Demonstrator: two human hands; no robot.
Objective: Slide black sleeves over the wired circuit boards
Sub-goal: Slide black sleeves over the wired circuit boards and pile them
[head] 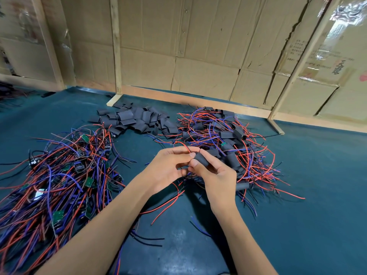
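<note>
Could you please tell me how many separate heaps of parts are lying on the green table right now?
3: bare wired boards at the left, empty black sleeves at the back middle, sleeved boards at the right behind the hands. A partial pile at the far-left edge may be another.

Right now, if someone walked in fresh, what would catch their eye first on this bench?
Probably the two tangles of red and blue wire on the teal mat: the bare boards at left, the sleeved boards at right. Between them at the back lies the pile of sleeves. In the centre, the left hand and right hand hold a sleeve with a red wire looping out.
</note>
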